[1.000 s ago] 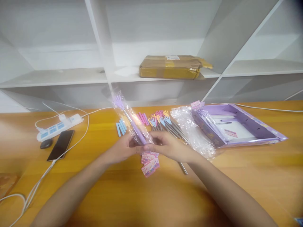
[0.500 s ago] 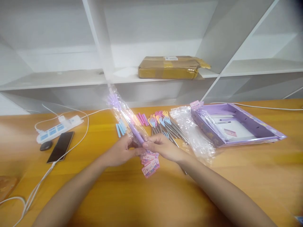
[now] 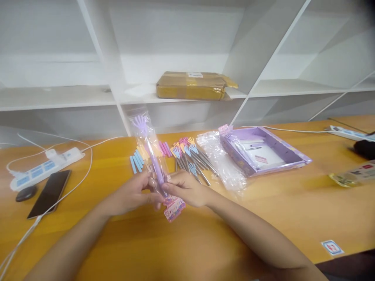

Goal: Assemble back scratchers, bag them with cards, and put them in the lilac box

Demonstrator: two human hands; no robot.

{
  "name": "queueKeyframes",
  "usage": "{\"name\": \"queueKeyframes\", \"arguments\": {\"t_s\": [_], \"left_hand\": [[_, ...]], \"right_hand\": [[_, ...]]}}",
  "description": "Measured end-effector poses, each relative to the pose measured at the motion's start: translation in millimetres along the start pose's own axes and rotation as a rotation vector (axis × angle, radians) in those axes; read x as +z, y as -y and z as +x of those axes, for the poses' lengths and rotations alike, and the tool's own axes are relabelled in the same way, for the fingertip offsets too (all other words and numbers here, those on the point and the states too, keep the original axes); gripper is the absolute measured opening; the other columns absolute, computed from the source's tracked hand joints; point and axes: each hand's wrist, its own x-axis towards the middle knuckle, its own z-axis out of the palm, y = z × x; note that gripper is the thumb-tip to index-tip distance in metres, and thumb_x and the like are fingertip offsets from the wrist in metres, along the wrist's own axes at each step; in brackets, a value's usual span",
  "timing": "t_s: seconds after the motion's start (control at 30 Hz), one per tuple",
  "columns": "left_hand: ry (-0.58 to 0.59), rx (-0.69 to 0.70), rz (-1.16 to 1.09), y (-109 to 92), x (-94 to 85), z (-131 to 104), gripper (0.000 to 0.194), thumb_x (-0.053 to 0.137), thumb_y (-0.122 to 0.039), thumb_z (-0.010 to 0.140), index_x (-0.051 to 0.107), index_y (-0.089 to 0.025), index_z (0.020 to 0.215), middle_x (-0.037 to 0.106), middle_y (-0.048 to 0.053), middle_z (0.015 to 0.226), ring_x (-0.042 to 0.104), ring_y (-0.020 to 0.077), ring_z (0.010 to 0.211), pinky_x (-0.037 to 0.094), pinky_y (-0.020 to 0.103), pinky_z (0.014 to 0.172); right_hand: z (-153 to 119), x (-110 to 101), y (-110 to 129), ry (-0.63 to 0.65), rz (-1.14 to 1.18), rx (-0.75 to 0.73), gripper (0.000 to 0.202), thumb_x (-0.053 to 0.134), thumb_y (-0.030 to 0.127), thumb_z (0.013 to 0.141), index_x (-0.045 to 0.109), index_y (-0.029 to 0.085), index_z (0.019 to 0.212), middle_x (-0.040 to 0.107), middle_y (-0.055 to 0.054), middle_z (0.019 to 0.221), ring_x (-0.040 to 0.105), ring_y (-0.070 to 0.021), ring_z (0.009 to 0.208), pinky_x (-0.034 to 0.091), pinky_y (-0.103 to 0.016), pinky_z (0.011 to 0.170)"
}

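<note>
Between my two hands a purple back scratcher [image 3: 156,166] stands tilted inside a clear plastic bag [image 3: 137,134], its hand-shaped head at the top. My left hand [image 3: 134,195] is closed on the bag's left side. From the right, my right hand [image 3: 186,188] pinches the scratcher's handle end, thumb on top. Pink printed cards [image 3: 174,208] lie on the table just under my hands. Beyond them are loose blue handle tubes [image 3: 136,162], along with yellow and magenta ones. Several metal-stemmed back scratchers [image 3: 193,156] with coloured heads lie in a pile to the right.
Clear plastic bags [image 3: 225,164] lie beside a purple open box [image 3: 281,166] holding a bagged scratcher and cards. A power strip [image 3: 43,168], phone [image 3: 51,193] and white cables are at left. A taped carton [image 3: 190,86] sits on the shelf. A clear packet [image 3: 354,173] lies far right.
The view has swung right, so things sit further left and the right end of the table now shows. The bagged scratcher is more upright; both hands keep hold of it.
</note>
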Motion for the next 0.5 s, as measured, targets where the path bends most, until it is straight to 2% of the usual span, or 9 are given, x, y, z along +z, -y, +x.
{"name": "queueKeyframes", "arguments": {"t_s": [0.1, 0.2, 0.27, 0.37, 0.43, 0.5], "left_hand": [[-0.045, -0.005, 0.09, -6, 1.3, 2, 0.027, 0.069, -0.041, 0.099, 0.056, -0.021, 0.112, 0.073, -0.001, 0.083, 0.073, 0.017, 0.078, 0.055, 0.031, 0.079], [-0.059, -0.014, 0.083, -10, 2.0, 5, 0.03, 0.07, -0.042, 0.098, 0.055, -0.021, 0.113, 0.073, -0.001, 0.081, 0.071, 0.0163, 0.071, 0.054, 0.03, 0.075], [-0.077, -0.021, 0.065, -4, 5.1, 4, 0.033, 0.072, -0.044, 0.097, 0.056, -0.02, 0.113, 0.072, -0.001, 0.077, 0.069, 0.0154, 0.067, 0.054, 0.029, 0.073], [-0.069, -0.048, -0.022, 23, 20.4, -6, 0.04, 0.071, -0.051, 0.096, 0.056, -0.019, 0.115, 0.069, -0.002, 0.07, 0.066, 0.0152, 0.063, 0.052, 0.027, 0.068], [-0.036, -0.081, -0.137, 48, 37.7, -20, 0.046, 0.072, -0.058, 0.093, 0.057, -0.02, 0.113, 0.068, 0.001, 0.08, 0.063, 0.0142, 0.063, 0.053, 0.027, 0.064], [0.006, -0.157, -0.143, 72, 56.4, -38, 0.046, 0.07, -0.06, 0.094, 0.059, -0.02, 0.115, 0.067, 0.002, 0.088, 0.062, 0.014, 0.067, 0.051, 0.026, 0.063]], "right_hand": [[-1, -4, -1, 0.024, -0.108, 0.02, 0.056, 0.041, 0.057, 0.112, 0.079, 0.018, 0.098, 0.079, -0.005, 0.098, 0.069, -0.0137, 0.087, 0.054, -0.028, 0.088], [0, -5, -2, 0.049, -0.137, 0.01, 0.057, 0.038, 0.055, 0.113, 0.08, 0.018, 0.102, 0.08, -0.004, 0.1, 0.069, -0.0138, 0.089, 0.053, -0.027, 0.091], [-3, -2, -4, 0.038, -0.11, 0.0, 0.059, 0.036, 0.053, 0.114, 0.08, 0.017, 0.103, 0.08, -0.005, 0.1, 0.07, -0.014, 0.09, 0.052, -0.027, 0.09], [-19, 9, -9, 0.074, -0.116, 0.024, 0.061, 0.031, 0.053, 0.115, 0.079, 0.016, 0.104, 0.079, -0.006, 0.1, 0.07, -0.0137, 0.087, 0.053, -0.026, 0.087], [-38, 21, -17, 0.131, -0.213, 0.042, 0.061, 0.03, 0.051, 0.115, 0.078, 0.015, 0.104, 0.079, -0.008, 0.099, 0.07, -0.014, 0.084, 0.053, -0.025, 0.084], [-57, 37, -27, 0.183, -0.365, 0.027, 0.054, 0.033, 0.046, 0.115, 0.076, 0.016, 0.104, 0.078, -0.008, 0.097, 0.071, -0.0152, 0.084, 0.053, -0.025, 0.082]]}}
